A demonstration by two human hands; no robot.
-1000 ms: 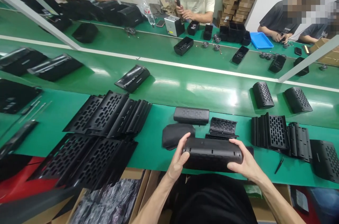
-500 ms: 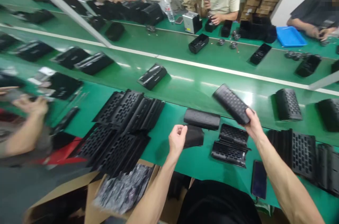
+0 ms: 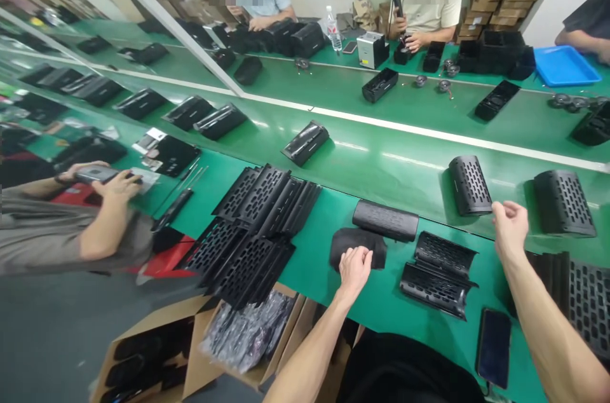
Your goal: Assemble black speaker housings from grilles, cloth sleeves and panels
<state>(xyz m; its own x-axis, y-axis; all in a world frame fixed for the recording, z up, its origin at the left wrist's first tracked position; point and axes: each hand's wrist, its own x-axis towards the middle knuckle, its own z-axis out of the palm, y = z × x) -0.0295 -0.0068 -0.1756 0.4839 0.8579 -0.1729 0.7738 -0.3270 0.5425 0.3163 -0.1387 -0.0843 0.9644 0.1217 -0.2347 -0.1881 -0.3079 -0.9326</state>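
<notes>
My left hand (image 3: 355, 266) rests with curled fingers on a flat dark sheet (image 3: 340, 249) on the green table; what its fingertips grip, if anything, is hidden. Over the green belt, my right hand (image 3: 509, 225) has its fingers pressed together beside the lower corner of a black perforated housing (image 3: 471, 185), which stands on the belt. Behind the sheet lies a dark rounded housing (image 3: 386, 220). Two perforated shells (image 3: 436, 288) lie between my hands. A stack of perforated panels (image 3: 252, 225) is left of my left hand.
A phone (image 3: 494, 347) lies near the table's front edge. More panels (image 3: 588, 301) are at the right. Open cartons (image 3: 190, 352) stand below the table at left. A co-worker's hands (image 3: 112, 190) hold a device at left. Another housing (image 3: 565, 203) is on the belt.
The view has shifted right. My right hand no longer holds a perforated housing in the air; one stands on the belt beside it. My left hand has moved onto the dark sheet.
</notes>
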